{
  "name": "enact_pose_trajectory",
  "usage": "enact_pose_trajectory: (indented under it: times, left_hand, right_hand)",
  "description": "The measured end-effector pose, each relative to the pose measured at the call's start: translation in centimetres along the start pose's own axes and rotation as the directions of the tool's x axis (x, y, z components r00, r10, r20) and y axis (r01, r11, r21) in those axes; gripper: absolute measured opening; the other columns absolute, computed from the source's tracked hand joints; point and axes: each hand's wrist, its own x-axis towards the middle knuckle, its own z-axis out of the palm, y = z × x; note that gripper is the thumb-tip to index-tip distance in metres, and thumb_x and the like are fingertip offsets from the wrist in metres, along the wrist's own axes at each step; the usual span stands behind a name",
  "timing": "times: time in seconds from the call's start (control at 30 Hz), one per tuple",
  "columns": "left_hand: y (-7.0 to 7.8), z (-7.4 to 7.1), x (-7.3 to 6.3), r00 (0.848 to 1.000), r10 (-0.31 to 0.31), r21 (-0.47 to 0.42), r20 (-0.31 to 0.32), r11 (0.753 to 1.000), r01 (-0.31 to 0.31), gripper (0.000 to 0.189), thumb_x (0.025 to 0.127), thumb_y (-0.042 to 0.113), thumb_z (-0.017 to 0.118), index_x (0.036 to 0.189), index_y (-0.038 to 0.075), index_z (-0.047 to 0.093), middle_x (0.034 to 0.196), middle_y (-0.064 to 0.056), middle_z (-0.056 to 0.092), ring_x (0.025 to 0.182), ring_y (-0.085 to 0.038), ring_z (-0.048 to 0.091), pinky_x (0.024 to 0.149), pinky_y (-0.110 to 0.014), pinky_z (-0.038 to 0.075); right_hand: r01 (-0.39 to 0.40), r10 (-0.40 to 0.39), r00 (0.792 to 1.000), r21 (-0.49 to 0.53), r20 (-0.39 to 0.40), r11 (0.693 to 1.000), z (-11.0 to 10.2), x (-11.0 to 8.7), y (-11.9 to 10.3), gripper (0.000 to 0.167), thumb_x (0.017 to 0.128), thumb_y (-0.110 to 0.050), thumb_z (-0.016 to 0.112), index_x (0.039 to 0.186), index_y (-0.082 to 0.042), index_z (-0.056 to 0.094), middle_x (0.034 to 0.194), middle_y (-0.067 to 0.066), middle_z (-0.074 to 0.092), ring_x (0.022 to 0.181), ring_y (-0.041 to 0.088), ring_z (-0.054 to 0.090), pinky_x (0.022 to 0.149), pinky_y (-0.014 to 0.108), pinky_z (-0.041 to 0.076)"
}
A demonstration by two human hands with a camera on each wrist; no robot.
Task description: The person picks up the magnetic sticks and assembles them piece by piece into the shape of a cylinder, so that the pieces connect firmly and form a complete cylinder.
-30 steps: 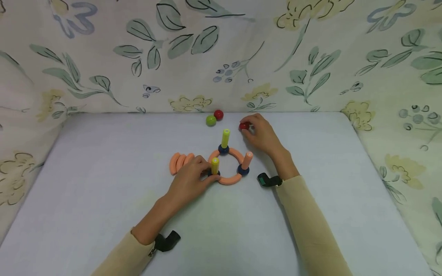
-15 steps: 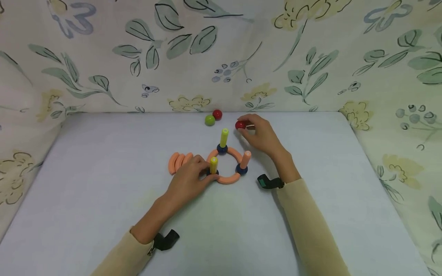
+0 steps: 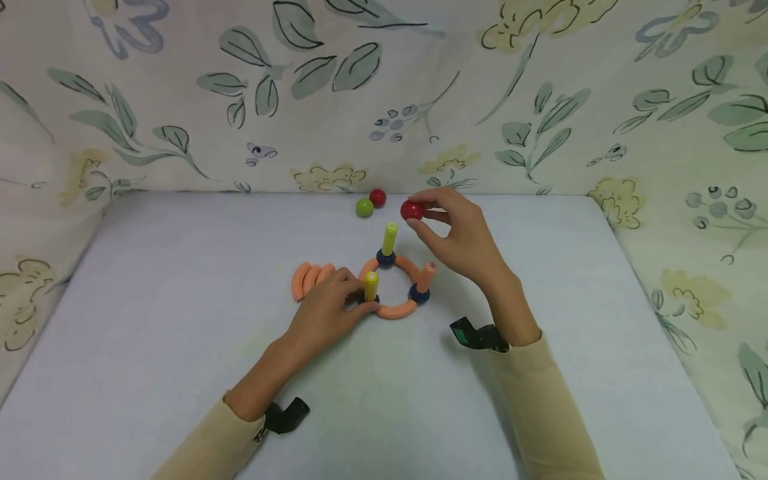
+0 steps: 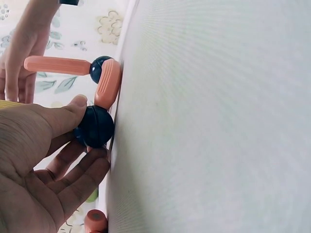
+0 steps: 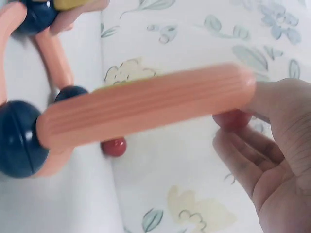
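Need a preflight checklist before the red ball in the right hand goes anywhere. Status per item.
1. Grip on the red ball: ok, the right hand pinches it between thumb and fingers.
2. Frame steadied: ok, the left hand holds the blue ball under the yellow rod.
3. Rods up: ok, the yellow, yellow-green and orange rods all stand on the ring.
4. Rod tops bare: ok, no ball on any.
5. Red ball meeting a rod tip: not ok, it is apart from the yellow-green one, up and right of it in the head view.
6. Hole in the red ball facing a rod: cannot tell, none shows.
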Motion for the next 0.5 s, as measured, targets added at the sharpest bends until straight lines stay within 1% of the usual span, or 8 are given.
enact_pose_trajectory:
  times: [0.13,0.23,0.3,0.4,0.5]
  left_hand:
    - [0.2,-0.1,0.0,1.000,0.001,0.001,0.004,1.000,-0.001,0.020,0.090,0.034,0.086,0.102,0.019,0.080,0.098,0.001,0.065,0.090,-0.013,0.061,0.076,-0.027,0.049]
    - [0.3,-0.2,0.0,1.000,0.005,0.010,0.009,1.000,-0.005,0.020,0.090,0.034,0.086,0.102,0.018,0.080,0.098,0.000,0.065,0.090,-0.013,0.060,0.076,-0.027,0.049]
    - [0.3,-0.2,0.0,1.000,0.007,0.016,0.010,1.000,-0.007,0.021,0.090,0.034,0.085,0.102,0.017,0.080,0.098,-0.001,0.065,0.089,-0.014,0.060,0.076,-0.027,0.048]
    - [0.3,-0.2,-0.1,1.000,0.009,0.023,0.007,1.000,-0.009,0.021,0.090,0.034,0.085,0.102,0.017,0.080,0.098,-0.002,0.066,0.089,-0.014,0.059,0.077,-0.027,0.048]
    - [0.3,-0.3,-0.1,1.000,0.009,0.022,0.003,1.000,-0.010,0.022,0.090,0.034,0.086,0.103,0.017,0.080,0.098,-0.001,0.066,0.090,-0.014,0.059,0.077,-0.027,0.048]
  right_hand:
    - [0.053,-0.053,0.999,0.029,0.012,0.998,0.1,-0.1,-0.9,0.032,0.098,-0.009,0.076,0.128,-0.005,0.068,0.124,0.008,0.070,0.117,0.019,0.069,0.100,0.036,0.061]
    - [0.081,-0.082,0.996,0.052,0.029,0.995,0.5,-0.1,-1.3,0.031,0.097,-0.006,0.076,0.127,-0.005,0.068,0.124,0.008,0.069,0.118,0.019,0.069,0.100,0.036,0.061]
    - [0.091,-0.094,0.995,0.062,0.042,0.994,0.8,0.0,-1.5,0.032,0.096,-0.004,0.076,0.126,-0.005,0.068,0.125,0.008,0.070,0.119,0.019,0.069,0.100,0.036,0.061]
    - [0.100,-0.105,0.992,0.076,0.063,0.992,1.2,0.0,-1.4,0.033,0.094,0.000,0.077,0.125,-0.004,0.067,0.124,0.009,0.070,0.118,0.020,0.069,0.100,0.040,0.061]
    - [0.099,-0.103,0.992,0.059,0.079,0.993,1.4,0.1,-1.3,0.034,0.094,0.001,0.077,0.126,-0.004,0.066,0.125,0.009,0.069,0.118,0.020,0.068,0.100,0.041,0.061]
